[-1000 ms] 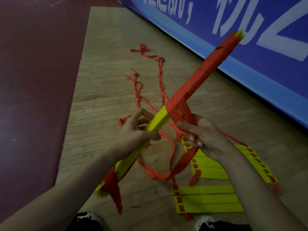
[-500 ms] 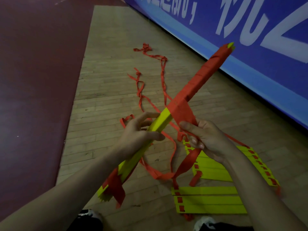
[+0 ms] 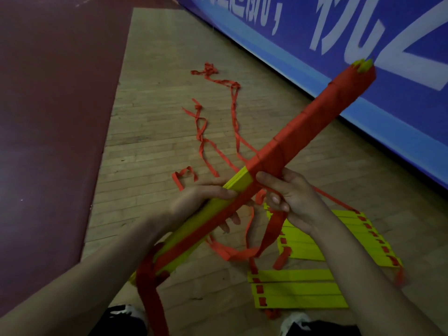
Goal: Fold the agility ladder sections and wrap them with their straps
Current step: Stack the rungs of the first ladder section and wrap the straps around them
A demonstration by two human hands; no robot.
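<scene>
**Both hands on the half-wrapped ladder bundle**

The folded bundle [image 3: 308, 127] of yellow rungs is held in the air, slanting from beside the left forearm up and away past the right hand. The left hand [image 3: 203, 204] grips its bare yellow middle, thumb lying over the top and fingers curled underneath, with their tips showing below the bundle. Just beyond that hand the right hand [image 3: 293, 200] is closed on the red strap [image 3: 275, 226]. Its forefinger lies across the bundle at the edge of the wrapping, and the other fingers are curled round the strap, which drops away beneath the palm. From the right hand outward, the far half of the bundle is covered in red turns, with yellow rung tips poking out of the far end. On the left-hand side a red band runs along the bundle's lower face, and a tail hangs off the near end by the left forearm.

Below the right hand and wrist, flat ladder sections [image 3: 298, 287] lie on the wooden floor [image 3: 157, 132], and the strap loops down to them. Beyond both hands, a loose strap length [image 3: 234, 103] trails across the boards toward a blue banner [image 3: 363, 27]. Two shoes [image 3: 128, 314] show under the forearms
</scene>
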